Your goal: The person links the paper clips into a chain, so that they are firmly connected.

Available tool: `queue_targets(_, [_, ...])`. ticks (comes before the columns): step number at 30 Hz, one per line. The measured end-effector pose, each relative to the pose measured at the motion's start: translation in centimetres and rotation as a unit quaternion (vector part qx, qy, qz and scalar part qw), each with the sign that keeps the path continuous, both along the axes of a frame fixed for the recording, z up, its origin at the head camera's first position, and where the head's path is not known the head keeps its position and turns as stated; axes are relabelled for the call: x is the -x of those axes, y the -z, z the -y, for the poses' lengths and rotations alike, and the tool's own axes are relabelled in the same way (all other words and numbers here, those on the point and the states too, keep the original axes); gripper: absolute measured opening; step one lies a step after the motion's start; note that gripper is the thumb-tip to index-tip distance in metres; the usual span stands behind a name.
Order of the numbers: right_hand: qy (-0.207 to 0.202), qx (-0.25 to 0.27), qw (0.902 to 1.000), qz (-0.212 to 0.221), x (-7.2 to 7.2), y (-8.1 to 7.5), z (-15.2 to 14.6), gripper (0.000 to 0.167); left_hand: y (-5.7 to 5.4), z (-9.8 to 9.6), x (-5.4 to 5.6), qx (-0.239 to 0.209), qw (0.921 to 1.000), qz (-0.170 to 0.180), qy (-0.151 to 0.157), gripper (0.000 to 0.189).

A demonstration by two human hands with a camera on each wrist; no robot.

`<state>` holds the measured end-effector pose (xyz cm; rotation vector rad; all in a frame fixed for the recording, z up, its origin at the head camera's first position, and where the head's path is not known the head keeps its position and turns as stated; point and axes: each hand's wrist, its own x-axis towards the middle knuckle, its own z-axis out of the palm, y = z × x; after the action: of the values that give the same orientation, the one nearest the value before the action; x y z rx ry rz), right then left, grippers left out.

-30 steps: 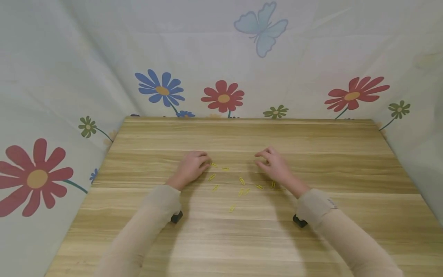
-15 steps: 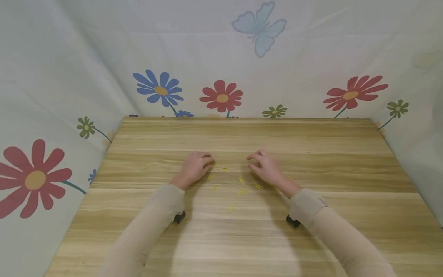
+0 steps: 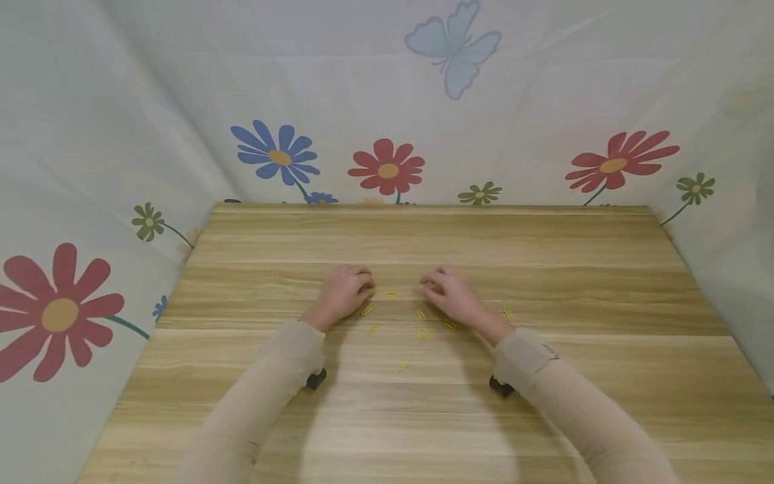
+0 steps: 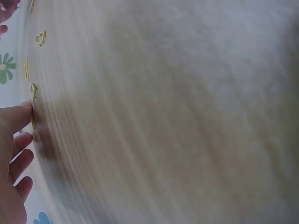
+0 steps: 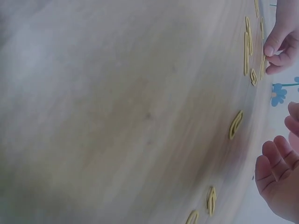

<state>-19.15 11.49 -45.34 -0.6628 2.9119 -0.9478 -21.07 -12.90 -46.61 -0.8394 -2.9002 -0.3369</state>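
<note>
Several yellow paper clips lie scattered on the wooden table, among them a paper clip (image 3: pixel 392 294) between the two hands. My left hand (image 3: pixel 345 294) rests low at the left of the group. In the left wrist view, its thumb and forefinger pinch a thin yellow paper clip (image 4: pixel 33 123), partly covered by the fingertips. My right hand (image 3: pixel 456 297) hovers at the right side with loosely bent fingers and nothing visible between them. Just below its palm is another paper clip (image 3: pixel 451 325). In the right wrist view, several fingers (image 5: pixel 275 161) of this hand show slightly bent.
A lone paper clip (image 3: pixel 508 314) lies to the right of the right wrist, and another paper clip (image 3: pixel 404 364) lies nearest the person. The wooden table (image 3: pixel 411 430) ends at a white curtain (image 3: pixel 526 101) printed with flowers, behind and at both sides.
My right hand has moved left, toward the left hand, uncovering a clip by its wrist. My left hand has shifted slightly right onto the clip at its fingertips.
</note>
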Motion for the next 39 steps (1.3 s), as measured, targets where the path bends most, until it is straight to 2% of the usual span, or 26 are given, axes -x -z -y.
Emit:
queue_targets(8, [-0.012,-0.004,0.9999,0.001,0.0,0.4,0.7,0.022,0.0,-0.2,0.0,0.012,0.9989,0.033,-0.031,0.015])
queue_targets(14, [-0.013,-0.015,0.9997,0.011,-0.1,0.7,1.0,0.023,0.1,-0.2,0.1,0.009,0.9984,0.039,-0.039,0.018])
queue_targets(18, [-0.011,-0.015,0.9997,0.015,0.0,0.9,1.4,0.022,0.2,0.0,0.2,0.004,0.9988,0.034,-0.034,0.018])
queue_targets(30, [-0.012,-0.014,0.9995,0.024,0.2,1.5,2.2,0.024,0.4,0.3,0.5,-0.023,0.9991,0.036,0.006,0.018])
queue_targets(39, [-0.009,-0.019,0.9993,0.03,0.5,1.8,2.8,0.024,0.9,0.5,0.8,-0.026,0.999,0.036,0.009,0.015])
